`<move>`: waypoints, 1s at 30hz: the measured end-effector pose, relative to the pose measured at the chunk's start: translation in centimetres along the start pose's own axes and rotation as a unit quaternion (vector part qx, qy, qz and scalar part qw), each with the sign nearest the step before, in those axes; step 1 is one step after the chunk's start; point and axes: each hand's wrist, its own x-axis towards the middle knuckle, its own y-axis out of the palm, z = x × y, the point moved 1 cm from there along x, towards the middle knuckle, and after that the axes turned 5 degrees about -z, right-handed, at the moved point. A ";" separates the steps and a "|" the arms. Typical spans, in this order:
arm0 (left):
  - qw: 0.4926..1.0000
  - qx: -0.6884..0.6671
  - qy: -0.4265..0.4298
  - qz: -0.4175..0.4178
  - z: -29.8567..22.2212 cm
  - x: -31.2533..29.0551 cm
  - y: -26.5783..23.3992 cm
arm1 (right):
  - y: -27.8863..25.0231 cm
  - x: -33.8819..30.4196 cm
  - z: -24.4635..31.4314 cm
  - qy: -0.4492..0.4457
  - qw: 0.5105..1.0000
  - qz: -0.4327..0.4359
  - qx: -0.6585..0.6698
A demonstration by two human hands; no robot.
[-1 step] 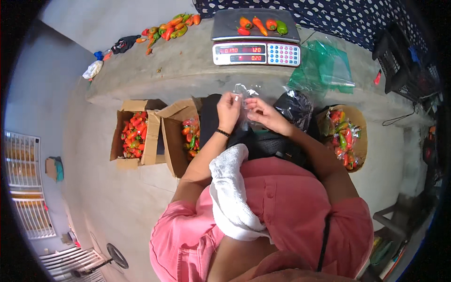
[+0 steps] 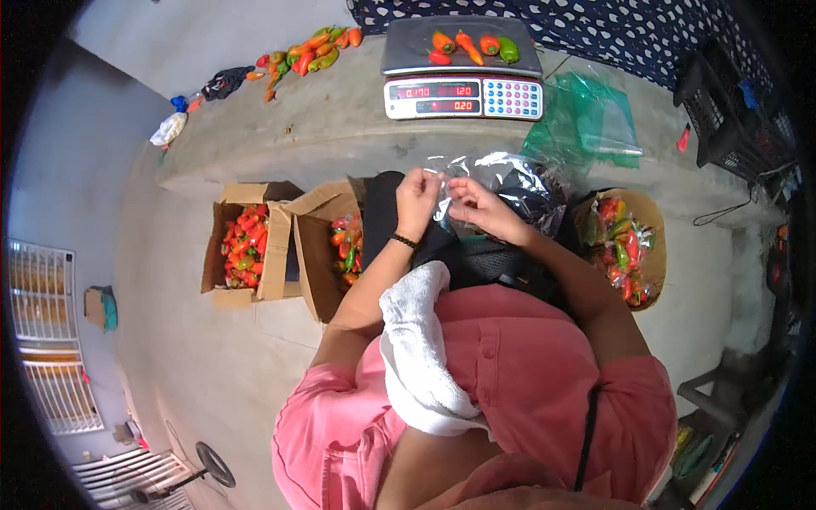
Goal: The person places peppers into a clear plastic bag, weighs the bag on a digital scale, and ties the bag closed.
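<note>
Above my lap, between my body and the concrete ledge, I hold a clear plastic bag (image 2: 507, 163) with both hands. My left hand (image 2: 417, 202) is closed in a pinch at the bag's left edge. My right hand (image 2: 481, 209) has its fingers bent around the film just to the right, a short gap away. The glossy film spreads out beyond my right hand over dark material. Past my hands, a digital scale (image 2: 463, 108) stands on the ledge with several red, orange and green peppers (image 2: 468, 48) on its grey pan.
A pile of peppers (image 2: 310, 52) lies on the ledge, left of the scale. Green plastic bags (image 2: 586, 119) lie to its right, near a black crate (image 2: 733, 127). Cardboard boxes of peppers stand on the floor, two at left (image 2: 279, 246) and one at right (image 2: 654, 246).
The clear bag's film has fanned out to the right, over the dark material. My hands have stayed almost in place. The peppers on the scale have not moved.
</note>
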 end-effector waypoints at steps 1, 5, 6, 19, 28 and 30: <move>0.995 -0.063 -0.063 0.038 -0.1 -0.1 0.3 | -0.3 -0.1 -0.7 0.028 0.999 -0.025 -0.003; 0.976 -0.095 -0.135 0.140 1.4 0.4 0.8 | -1.6 0.8 -2.6 0.018 1.000 0.013 0.010; 0.976 -0.095 -0.134 0.144 1.0 0.4 0.7 | -2.1 0.8 -2.9 0.017 1.000 0.009 0.011; 0.939 -0.160 -0.197 0.233 1.4 0.5 0.6 | -2.7 1.3 -4.4 0.095 0.995 0.017 -0.029; 0.921 -0.218 -0.256 0.199 2.7 0.4 0.6 | -2.2 1.0 -2.2 0.109 0.985 -0.055 0.125; 0.936 -0.124 -0.233 0.233 1.1 0.6 0.5 | -2.6 1.0 -2.3 0.100 0.985 -0.093 0.102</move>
